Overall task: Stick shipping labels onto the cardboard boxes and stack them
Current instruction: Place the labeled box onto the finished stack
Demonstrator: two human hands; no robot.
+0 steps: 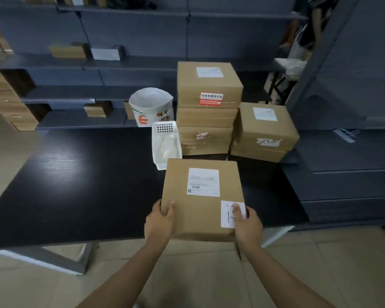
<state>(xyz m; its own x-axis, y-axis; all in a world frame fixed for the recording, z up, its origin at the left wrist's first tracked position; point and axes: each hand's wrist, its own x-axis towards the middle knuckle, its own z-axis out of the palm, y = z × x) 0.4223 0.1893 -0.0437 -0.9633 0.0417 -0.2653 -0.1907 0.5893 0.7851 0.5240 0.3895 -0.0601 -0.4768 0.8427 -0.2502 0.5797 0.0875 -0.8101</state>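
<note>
On the left, beyond the dark table [76,174], grey shelving [125,63] carries a few small cartons. Just left of the tall stack stand a white paper bag [150,105] and, nearer the person, a white plastic basket [166,143] touching the stack's side. The left hand [159,221] grips the near-left edge of the held cardboard box [200,210], thumb on top, fingers curled under. This box sits in front of the tall stack, over the table's near edge; I cannot tell whether it rests on the table. Its top bears a printed shipping label [203,182] and a white handwritten slip [228,213] at the near-right corner. The tall stack [207,107] is 4 boxes high, labelled on top. The right hand [247,223] holds the near-right edge, thumb pressing the slip. Right of the tall stack, touching it, is a lower stack [265,132] of 2 boxes.
</note>
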